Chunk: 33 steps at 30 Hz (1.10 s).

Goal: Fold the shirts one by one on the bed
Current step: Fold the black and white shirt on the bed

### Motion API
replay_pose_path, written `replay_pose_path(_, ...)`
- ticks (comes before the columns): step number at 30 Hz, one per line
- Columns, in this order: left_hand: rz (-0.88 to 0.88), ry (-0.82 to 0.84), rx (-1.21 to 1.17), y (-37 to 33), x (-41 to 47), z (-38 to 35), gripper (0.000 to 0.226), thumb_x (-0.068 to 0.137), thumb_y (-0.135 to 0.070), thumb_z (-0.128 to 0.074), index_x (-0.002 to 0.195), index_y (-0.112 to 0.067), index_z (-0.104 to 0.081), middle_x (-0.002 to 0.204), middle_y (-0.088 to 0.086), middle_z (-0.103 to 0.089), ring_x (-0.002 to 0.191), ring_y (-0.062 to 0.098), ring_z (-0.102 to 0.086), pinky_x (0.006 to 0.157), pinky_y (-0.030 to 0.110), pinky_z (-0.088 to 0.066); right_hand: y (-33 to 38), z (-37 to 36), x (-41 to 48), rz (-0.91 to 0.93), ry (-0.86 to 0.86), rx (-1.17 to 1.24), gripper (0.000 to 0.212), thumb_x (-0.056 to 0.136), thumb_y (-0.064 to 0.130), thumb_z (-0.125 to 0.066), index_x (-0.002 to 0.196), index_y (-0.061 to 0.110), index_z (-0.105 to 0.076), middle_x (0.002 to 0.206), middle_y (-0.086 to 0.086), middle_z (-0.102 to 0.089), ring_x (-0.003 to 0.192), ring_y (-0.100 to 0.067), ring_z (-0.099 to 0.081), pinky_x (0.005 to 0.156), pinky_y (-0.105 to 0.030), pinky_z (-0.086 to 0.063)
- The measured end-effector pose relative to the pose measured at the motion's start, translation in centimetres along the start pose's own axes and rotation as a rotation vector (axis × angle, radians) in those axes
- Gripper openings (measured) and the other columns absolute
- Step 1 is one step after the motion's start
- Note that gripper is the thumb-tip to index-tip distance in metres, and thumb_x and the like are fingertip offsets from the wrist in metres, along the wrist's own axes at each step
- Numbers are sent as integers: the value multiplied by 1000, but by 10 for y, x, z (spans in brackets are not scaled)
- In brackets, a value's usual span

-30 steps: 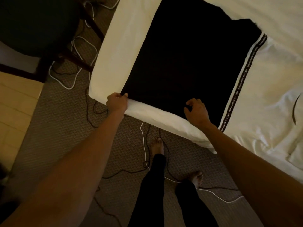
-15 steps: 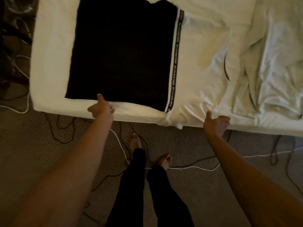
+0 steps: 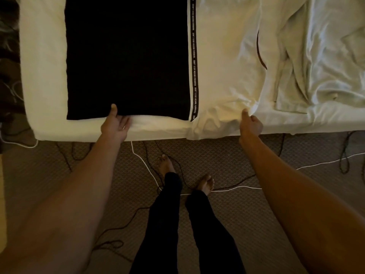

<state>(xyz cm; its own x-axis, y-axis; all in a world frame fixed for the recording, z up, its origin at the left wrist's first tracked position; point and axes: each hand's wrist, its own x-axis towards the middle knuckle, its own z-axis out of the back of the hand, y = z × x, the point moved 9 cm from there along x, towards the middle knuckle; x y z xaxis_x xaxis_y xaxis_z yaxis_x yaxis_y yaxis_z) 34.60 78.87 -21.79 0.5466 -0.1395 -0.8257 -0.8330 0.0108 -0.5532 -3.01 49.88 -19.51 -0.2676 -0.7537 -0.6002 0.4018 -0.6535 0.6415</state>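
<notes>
Changeover, likely: open-fingered left hand point(image 3: 115, 126) touches the hem of the flat black shirt point(image 3: 126, 56) at the white bed's point(image 3: 43, 76) near edge; right hand point(image 3: 251, 124) pinches the rumpled white shirt point(image 3: 223, 66), which needs spreading.

Right hand point(image 3: 250, 123) now on white shirt point(image 3: 227, 66)

Bare strip of bed point(image 3: 43, 76) left of black shirt point(image 3: 126, 56): open for a hand. White shirt point(image 3: 227, 56) lies right against it on the right. Rumpled cloth pile point(image 3: 320, 56) crowds the far right. Cables point(image 3: 144, 161) cross the floor by the bed edge.
</notes>
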Motion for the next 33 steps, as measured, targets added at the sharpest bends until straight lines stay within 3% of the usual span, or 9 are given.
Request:
replay_pose_path(3, -7, -93, -42, -8, 1, 1, 47, 97, -29, -63, 138, -10, -50, 109, 8, -69, 93, 18, -69, 68, 31, -60, 5, 3, 0, 1, -24, 34, 41, 96, 36, -59, 64, 12, -53, 67, -2, -53, 75, -20, -53, 66, -28, -42)
replay_pose_path(8, -22, -220, -83, -39, -3, 15, 46, 98, -18, -64, 140, -10, -49, 115, 13, -65, 96, 22, -66, 59, 28, -59, 28, 10, -8, -26, -62, 39, 44, 100, 35, -53, 94, -8, -63, 87, -16, -57, 82, -21, -52, 62, -24, -41)
replay_pose_path(12, -14, -328, -122, -73, -10, 21, 36, 92, -6, -67, 126, -7, -54, 110, 17, -65, 96, 25, -66, 65, 29, -60, 56, 18, -18, -134, -146, 78, 37, 96, 34, -59, 83, 0, -65, 100, -19, -67, 89, -28, -59, 85, -34, -52)
replay_pose_path(16, -55, -393, -85, -112, -9, 13, 7, 96, -4, -59, 99, -10, -56, 85, 8, -62, 59, 11, -57, 50, 20, -47, 95, 15, -19, -225, -208, 156, 39, 89, 32, -65, 114, 2, -65, 109, -9, -66, 95, -25, -61, 90, -39, -54)
replay_pose_path(19, -94, -431, -92, -140, 2, -4, 8, 97, -5, -54, 101, -11, -56, 93, 7, -64, 55, 9, -58, 51, 18, -49, 120, 7, -16, -280, -228, 176, 45, 92, 28, -58, 129, 3, -55, 117, -10, -62, 95, -26, -59, 77, -33, -49)
replay_pose_path(24, -77, -423, -254, -158, 24, -41, 23, 98, 2, -49, 114, -12, -56, 114, 15, -63, 72, 19, -65, 64, 22, -59, 165, -25, 15, -212, -75, -113, 41, 105, 15, -32, 143, -1, -41, 138, -20, -50, 130, -33, -46, 78, -27, -41)
replay_pose_path(26, -63, -466, -349, -159, 29, -52, 25, 99, 2, -45, 92, -19, -54, 108, 15, -61, 74, 23, -64, 68, 25, -60, 182, -38, 30, -158, -81, -339, 37, 101, 14, -48, 135, -1, -46, 119, -19, -57, 125, -32, -52, 82, -29, -45)
replay_pose_path(28, -32, -515, -442, -159, 40, -59, 24, 101, -3, -43, 82, -16, -46, 103, 15, -60, 72, 26, -64, 70, 28, -61, 204, -54, 43, -56, -95, -465, 39, 92, 8, -62, 129, 0, -50, 122, -16, -59, 120, -33, -57, 92, -35, -47)
replay_pose_path(33, -63, -449, -369, -156, 82, -66, 21, 102, -1, -43, 121, -5, -52, 119, 20, -61, 77, 18, -70, 63, 21, -59, 204, -87, 72, -156, -56, -301, 40, 93, 7, -62, 130, -2, -50, 132, -18, -57, 122, -33, -56, 90, -30, -46)
